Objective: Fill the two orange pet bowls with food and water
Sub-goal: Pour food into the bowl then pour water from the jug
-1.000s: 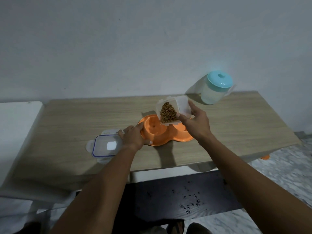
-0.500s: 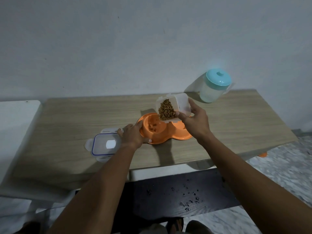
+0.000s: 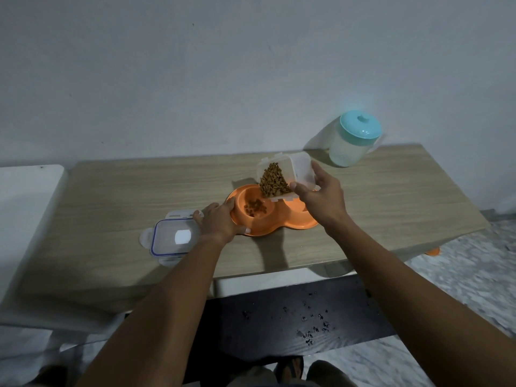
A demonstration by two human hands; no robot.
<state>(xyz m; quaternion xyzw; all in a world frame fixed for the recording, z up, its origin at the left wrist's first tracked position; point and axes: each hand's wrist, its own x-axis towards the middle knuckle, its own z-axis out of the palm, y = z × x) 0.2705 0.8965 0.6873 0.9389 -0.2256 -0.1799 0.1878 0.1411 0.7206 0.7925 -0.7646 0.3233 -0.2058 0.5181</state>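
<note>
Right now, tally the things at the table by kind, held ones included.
Orange bowls: 2
Clear food container: 1
Blue-edged lid: 1
Teal-lidded jug: 1
Total: 5

Dim, bluish light. A dark shadow crosses the table to its near edge; the floor right of the table is blurred; the table's far edge bows.

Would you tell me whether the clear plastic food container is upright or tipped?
Tipped: the right hand holds the clear plastic food container slanted over the orange double bowl, brown kibble piled at its mouth.
</note>
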